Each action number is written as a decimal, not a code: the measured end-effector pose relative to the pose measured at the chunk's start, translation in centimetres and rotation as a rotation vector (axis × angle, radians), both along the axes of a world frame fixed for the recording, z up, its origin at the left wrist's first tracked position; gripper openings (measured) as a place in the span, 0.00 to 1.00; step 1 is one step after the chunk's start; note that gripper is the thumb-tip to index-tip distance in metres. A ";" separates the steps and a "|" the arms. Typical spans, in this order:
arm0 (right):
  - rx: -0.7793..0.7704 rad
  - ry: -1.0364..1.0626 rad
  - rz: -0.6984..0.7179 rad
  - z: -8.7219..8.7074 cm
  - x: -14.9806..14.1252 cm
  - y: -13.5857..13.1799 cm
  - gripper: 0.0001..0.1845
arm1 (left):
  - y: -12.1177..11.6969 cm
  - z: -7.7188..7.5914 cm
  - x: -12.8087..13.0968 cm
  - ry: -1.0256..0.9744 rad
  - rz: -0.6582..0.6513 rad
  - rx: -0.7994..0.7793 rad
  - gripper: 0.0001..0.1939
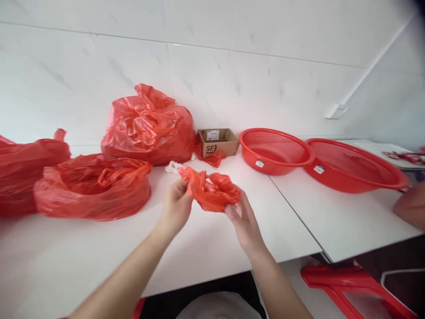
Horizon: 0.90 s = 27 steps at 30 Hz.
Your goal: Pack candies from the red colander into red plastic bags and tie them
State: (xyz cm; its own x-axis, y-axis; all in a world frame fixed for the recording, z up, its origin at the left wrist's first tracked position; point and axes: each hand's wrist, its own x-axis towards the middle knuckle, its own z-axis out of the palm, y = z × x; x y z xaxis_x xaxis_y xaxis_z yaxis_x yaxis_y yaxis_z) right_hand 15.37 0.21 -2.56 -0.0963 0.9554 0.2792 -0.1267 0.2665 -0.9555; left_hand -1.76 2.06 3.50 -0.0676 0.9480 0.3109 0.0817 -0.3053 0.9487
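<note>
A small crumpled red plastic bag (pixel 214 195) is stretched between my two hands above the white table, its mouth gathered open toward me. My left hand (pixel 177 201) pinches its left edge. On the opposite side, my right hand (pixel 244 217) grips the bag with the thumb in front and the fingers behind. What lies inside the bag, if anything, I cannot make out. A crumpled white piece (pixel 172 167) shows just beyond my left hand; whether it touches the bag is unclear.
Large red bags stand at left: a tall one (pixel 149 133), a low open one (pixel 93 201) and another (pixel 29 177). Behind are a cardboard box (pixel 219 148), a red basket (pixel 275 166) and a larger basket (pixel 352 179). Another person's arm (pixel 411 206) and a red stool (pixel 352 288) are right.
</note>
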 end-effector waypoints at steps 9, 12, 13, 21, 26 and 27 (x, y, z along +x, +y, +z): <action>-0.271 0.224 -0.182 -2.2 4.1 1.3 0.18 | -1.4 -6.0 -1.8 -0.541 0.137 -0.227 0.16; -0.320 0.228 -0.221 -1.9 4.8 1.7 0.19 | -1.8 -5.6 -1.8 -0.561 0.088 -0.273 0.17; -0.326 0.219 -0.236 -1.8 5.1 1.8 0.20 | -1.9 -5.6 -1.9 -0.557 0.072 -0.282 0.16; -0.295 -0.362 -0.333 -1.7 10.2 4.1 0.22 | -1.4 -4.8 -4.0 -0.607 0.128 -0.196 0.17; 0.000 -0.429 -0.508 1.6 6.1 0.7 0.13 | -1.9 -4.1 -2.1 -0.599 0.068 -0.285 0.16; 0.088 -0.426 -0.418 2.2 4.5 -0.4 0.11 | -2.1 -3.9 -1.6 -0.599 0.051 -0.311 0.15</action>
